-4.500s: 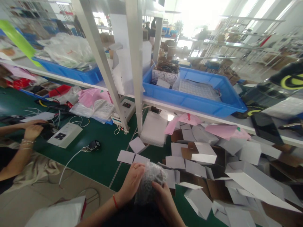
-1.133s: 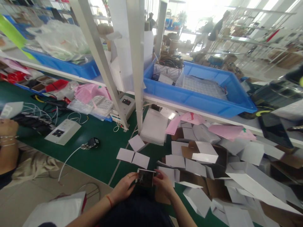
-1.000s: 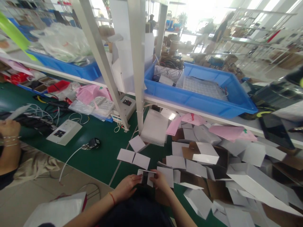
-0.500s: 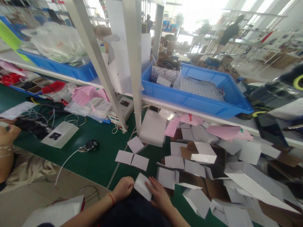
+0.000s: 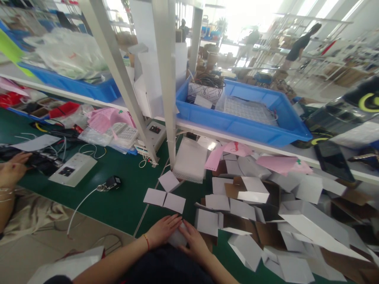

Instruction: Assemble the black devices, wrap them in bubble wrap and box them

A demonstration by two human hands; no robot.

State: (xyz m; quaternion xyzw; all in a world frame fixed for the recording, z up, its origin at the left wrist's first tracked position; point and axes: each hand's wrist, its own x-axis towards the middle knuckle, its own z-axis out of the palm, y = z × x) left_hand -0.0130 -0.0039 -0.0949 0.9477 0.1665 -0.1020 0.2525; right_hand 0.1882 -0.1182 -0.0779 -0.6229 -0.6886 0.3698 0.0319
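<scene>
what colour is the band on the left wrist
Red: a thin band on the left wrist, seen in the head view, just behind the left hand.

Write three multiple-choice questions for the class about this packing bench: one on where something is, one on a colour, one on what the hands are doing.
1. Where does the big blue tray stand?
A. On the floor
B. On the white shelf above the bench
C. On the person's lap

2. What colour is the bench top?
A. Green
B. Yellow
C. Grey

3. How do the person's left hand and right hand rest?
A. Raised in the air
B. Inside the blue tray
C. Both pressed on a small white box

Answers: 1 B, the tray sits on the shelf rail. 2 A, dark green shows between the loose white cartons. 3 C, both hands cover the box at the bench edge.
</scene>
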